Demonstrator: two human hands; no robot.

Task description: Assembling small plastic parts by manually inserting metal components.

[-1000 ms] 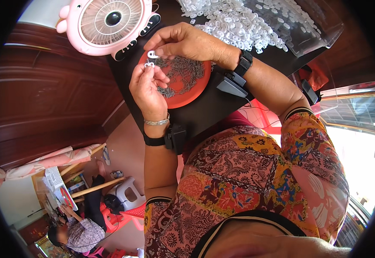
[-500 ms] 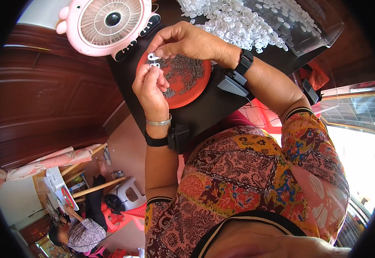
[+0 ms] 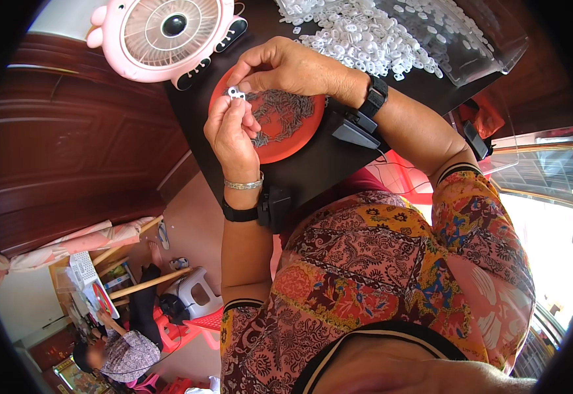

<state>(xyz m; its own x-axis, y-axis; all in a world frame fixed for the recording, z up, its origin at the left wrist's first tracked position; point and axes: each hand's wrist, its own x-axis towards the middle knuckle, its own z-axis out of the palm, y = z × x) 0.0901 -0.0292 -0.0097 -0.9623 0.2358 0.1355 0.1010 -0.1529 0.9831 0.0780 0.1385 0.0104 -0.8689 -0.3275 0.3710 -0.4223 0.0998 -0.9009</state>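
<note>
Over a round orange-red plate (image 3: 312, 131) my left hand (image 3: 232, 141) pinches a small white plastic piece with holes (image 3: 235, 93) between thumb and fingertips. My right hand (image 3: 293, 65) comes in from the right, its thumb and index finger pinched together at the top of that piece. Whether one piece or two are stacked there is partly covered by my fingertips. Many small grey screw-like pins (image 3: 286, 111) lie scattered on the plate below both hands.
A heap of loose white plastic pieces (image 3: 365, 39) lies on the dark table (image 3: 312, 177) beyond my right arm. Beside it is a clear plastic bin (image 3: 496, 56). A pink fan (image 3: 112, 39) stands at the far left. Another person (image 3: 129, 354) works at the lower left.
The white piece in my right fingers has come down against the one in my left, closing the gap between them. Both hands otherwise stay nearly in place.
</note>
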